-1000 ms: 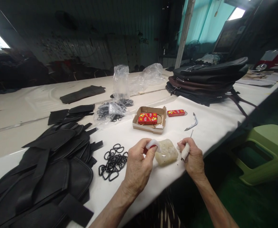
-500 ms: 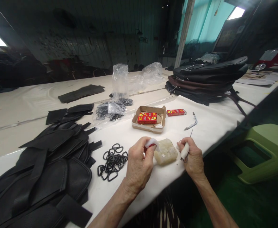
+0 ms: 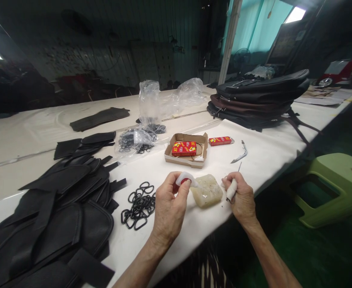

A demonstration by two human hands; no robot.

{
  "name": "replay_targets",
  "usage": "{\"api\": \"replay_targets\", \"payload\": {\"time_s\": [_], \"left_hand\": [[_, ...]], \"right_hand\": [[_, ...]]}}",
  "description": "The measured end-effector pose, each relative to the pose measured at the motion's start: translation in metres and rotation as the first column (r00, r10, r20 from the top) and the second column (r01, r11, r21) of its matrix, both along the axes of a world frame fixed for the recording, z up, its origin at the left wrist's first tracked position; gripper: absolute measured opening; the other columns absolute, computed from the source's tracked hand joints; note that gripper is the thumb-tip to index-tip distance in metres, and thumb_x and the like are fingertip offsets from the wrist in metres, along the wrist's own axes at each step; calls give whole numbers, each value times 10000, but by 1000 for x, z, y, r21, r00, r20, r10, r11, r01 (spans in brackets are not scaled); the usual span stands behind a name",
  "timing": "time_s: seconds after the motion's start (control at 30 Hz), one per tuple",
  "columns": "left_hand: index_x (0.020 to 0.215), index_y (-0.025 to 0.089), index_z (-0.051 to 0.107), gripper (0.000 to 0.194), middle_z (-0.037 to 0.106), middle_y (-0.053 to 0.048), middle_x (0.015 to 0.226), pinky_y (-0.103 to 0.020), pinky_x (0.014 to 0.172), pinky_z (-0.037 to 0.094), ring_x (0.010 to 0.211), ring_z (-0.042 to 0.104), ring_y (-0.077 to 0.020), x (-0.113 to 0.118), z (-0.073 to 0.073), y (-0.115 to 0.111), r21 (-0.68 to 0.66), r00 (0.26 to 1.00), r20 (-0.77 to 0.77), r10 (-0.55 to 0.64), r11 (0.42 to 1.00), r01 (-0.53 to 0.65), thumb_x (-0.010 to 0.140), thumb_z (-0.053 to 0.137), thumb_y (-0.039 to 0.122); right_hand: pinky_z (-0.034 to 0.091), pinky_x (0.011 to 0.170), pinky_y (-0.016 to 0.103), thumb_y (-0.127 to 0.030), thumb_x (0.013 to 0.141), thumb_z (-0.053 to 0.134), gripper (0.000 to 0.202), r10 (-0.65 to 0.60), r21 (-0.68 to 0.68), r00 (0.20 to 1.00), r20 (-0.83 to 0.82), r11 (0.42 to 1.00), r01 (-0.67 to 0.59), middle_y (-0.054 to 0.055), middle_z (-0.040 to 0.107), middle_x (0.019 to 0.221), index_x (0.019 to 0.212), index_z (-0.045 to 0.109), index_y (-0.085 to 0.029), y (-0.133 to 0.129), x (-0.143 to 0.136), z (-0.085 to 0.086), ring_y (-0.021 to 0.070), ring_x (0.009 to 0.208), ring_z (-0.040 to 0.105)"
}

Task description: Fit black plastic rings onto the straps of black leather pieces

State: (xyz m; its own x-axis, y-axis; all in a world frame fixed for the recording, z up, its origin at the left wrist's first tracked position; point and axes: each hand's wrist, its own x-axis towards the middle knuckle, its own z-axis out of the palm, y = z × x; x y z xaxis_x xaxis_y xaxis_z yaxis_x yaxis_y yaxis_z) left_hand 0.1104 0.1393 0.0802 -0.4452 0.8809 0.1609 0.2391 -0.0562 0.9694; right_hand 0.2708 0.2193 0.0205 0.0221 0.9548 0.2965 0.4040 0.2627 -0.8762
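Note:
My left hand [image 3: 170, 208] grips a small white glue bottle [image 3: 183, 179] with a red patch, between thumb and fingers. The bottle lies on its side, its narrow tip pointing right over a translucent yellowish block [image 3: 207, 192] on the table. Just right of that block, my right hand [image 3: 241, 200] is closed around a tool with a white-wrapped handle [image 3: 231, 189]; a thin metal shaft [image 3: 240, 166] sticks up from the fist. Black D-rings [image 3: 139, 204] lie in a loose heap left of my left hand.
Behind the block sit an open cardboard box [image 3: 180, 161] with a red packet inside, another red packet [image 3: 220, 141] and thread snips [image 3: 240, 152]. Black leather pieces [image 3: 64, 208] are piled at left. Clear plastic bags [image 3: 149, 102] and stacked black bags [image 3: 260, 96] stand further back; a green stool [image 3: 340, 172] is right.
The glue bottle has turned in my left hand, with more of its white body and red patch now showing. My right hand keeps its grip. The whole view has shifted slightly.

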Motion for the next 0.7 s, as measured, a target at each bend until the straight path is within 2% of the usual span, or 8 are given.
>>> {"api": "replay_targets", "payload": {"time_s": [0.17,0.33,0.57,0.7], "left_hand": [[783,164,578,88,533,50,626,-218,584,382,553,445,-88,-2,2,1,-20,979,204,-15,1000,20,794,568,251],[781,154,598,93,553,43,600,-226,604,413,558,480,-87,-8,-7,2,7,941,335,-49,999,49,783,586,246],[719,127,604,118,590,18,644,-221,537,472,556,546,-96,-7,-7,-3,-27,780,625,4,1000,16,687,670,220],[756,130,606,156,628,4,653,-219,538,492,560,585,-107,-9,-7,-8,-58,717,696,36,998,6,652,697,202]], "right_hand": [[295,374,197,-397,780,505,195,5,-4,1000,-18,1000,-5,-99,339,425,706,449,-224,-1,-1,2,88,355,342],[287,371,187,-395,789,503,197,21,-5,999,-25,1000,-21,-102,342,422,708,446,-224,0,0,-2,83,352,341],[288,376,187,-381,802,502,181,25,0,1000,-13,1000,-25,-105,349,417,722,446,-229,2,1,-6,85,346,338],[310,384,196,-389,787,514,188,21,9,1000,1,1000,-21,-89,397,437,714,445,-231,1,1,-4,95,364,369]]}}
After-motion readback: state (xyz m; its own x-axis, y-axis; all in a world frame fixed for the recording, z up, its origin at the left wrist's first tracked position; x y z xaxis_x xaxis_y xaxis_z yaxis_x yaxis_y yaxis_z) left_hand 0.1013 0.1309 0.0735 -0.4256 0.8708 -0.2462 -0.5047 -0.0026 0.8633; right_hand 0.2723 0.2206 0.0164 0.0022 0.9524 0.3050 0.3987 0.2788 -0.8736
